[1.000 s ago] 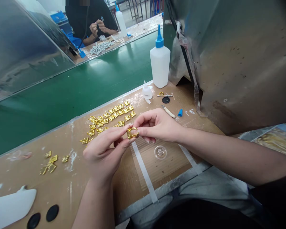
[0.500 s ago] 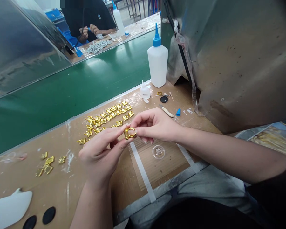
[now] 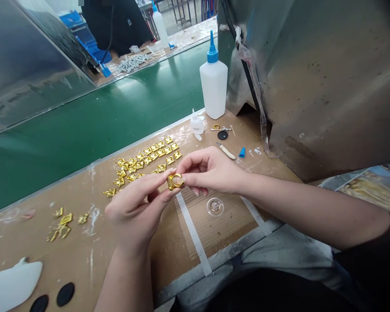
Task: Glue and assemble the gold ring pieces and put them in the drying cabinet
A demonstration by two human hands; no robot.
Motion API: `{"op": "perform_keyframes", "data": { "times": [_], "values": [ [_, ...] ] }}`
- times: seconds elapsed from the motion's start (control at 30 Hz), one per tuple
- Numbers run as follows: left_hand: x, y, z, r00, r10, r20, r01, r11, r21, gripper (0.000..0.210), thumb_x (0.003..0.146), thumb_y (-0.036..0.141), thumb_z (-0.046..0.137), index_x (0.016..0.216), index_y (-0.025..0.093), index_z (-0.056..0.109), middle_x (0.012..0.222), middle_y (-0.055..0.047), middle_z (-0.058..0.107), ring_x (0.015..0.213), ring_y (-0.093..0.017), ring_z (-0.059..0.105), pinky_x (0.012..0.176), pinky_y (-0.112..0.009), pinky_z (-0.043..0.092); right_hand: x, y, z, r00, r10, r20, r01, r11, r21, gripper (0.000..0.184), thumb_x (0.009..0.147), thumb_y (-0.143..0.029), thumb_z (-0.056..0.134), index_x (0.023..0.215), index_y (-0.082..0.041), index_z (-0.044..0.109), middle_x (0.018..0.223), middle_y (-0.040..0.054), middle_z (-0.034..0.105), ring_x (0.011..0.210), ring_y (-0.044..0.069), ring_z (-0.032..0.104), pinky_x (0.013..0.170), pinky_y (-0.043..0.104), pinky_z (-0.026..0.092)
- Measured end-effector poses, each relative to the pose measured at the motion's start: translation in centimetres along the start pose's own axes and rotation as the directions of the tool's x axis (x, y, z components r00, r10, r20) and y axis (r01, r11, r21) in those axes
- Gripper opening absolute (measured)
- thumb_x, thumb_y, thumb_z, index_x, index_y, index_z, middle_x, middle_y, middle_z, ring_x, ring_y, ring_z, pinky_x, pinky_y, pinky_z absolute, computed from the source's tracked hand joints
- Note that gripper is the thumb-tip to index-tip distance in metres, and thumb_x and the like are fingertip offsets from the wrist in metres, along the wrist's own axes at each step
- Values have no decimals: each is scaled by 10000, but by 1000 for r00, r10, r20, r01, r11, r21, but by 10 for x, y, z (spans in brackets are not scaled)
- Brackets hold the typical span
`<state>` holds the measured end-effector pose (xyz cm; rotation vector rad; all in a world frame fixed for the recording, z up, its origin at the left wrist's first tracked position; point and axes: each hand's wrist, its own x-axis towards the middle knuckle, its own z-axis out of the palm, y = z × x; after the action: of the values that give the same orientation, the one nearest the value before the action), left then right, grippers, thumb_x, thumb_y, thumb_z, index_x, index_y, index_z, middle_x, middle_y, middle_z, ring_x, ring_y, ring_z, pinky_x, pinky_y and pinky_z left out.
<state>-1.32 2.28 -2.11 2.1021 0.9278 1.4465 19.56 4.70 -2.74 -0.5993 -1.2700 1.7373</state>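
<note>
Between my two hands I hold a gold ring (image 3: 170, 183) with a flat, squarish top, its band turned to the right. My left hand (image 3: 139, 208) pinches the top between thumb and fingers. My right hand (image 3: 211, 171) is closed on the band, with the thumb against its open loop. Just beyond the hands, rows of gold pieces (image 3: 154, 155) lie on the brown work surface (image 3: 162, 247). A small clear round dish (image 3: 215, 207) sits below my right hand on a taped sheet of cardboard.
A large white bottle (image 3: 213, 89) with a blue nozzle and a small dropper bottle (image 3: 196, 123) stand at the back. A knife (image 3: 226, 151) and blue cap (image 3: 242, 152) lie right. More gold pieces (image 3: 65, 219) are left. Across the green belt (image 3: 133, 102) is a person (image 3: 117, 26).
My hands keep their hold on the ring, with hardly any movement. The view has shifted slightly. The person across the belt has lowered their hands out of clear sight.
</note>
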Motion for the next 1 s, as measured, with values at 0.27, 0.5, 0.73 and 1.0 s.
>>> {"op": "perform_keyframes", "data": {
  "times": [0.27,0.5,0.73,1.0],
  "values": [
    [0,0,1,1000,8,-2,-8,1000,-6,475,894,98,881,1260,390,792,1143,16,836,809,-139,728,546,-288,483,0,-1,0,1000,4,-3,-4,1000,13,335,790,-367,933,887,-141,706,661,-47,691,473,58,599,392,145,483],
    [0,0,0,1000,-1,-9,1,1000,12,471,889,120,887,1254,403,793,1108,4,838,731,-141,690,524,-296,468,0,-2,0,1000,6,4,-6,1000,28,339,786,-371,933,879,-142,701,673,-42,701,470,56,591,391,147,478],
    [-1,0,0,1000,-3,-15,3,1000,19,460,891,142,892,1254,408,794,1104,1,838,710,-140,676,517,-298,465,0,-2,0,1000,2,5,-2,1000,27,340,776,-365,937,874,-140,702,664,-46,693,460,57,589,388,144,475],
    [-1,-2,-1,1000,7,-16,-6,999,38,465,881,146,905,1252,405,795,1112,1,838,724,-135,680,513,-291,454,0,-2,0,1000,7,6,-7,1000,28,350,781,-383,934,869,-143,696,641,-52,681,461,57,583,396,148,474]
  ]
}}
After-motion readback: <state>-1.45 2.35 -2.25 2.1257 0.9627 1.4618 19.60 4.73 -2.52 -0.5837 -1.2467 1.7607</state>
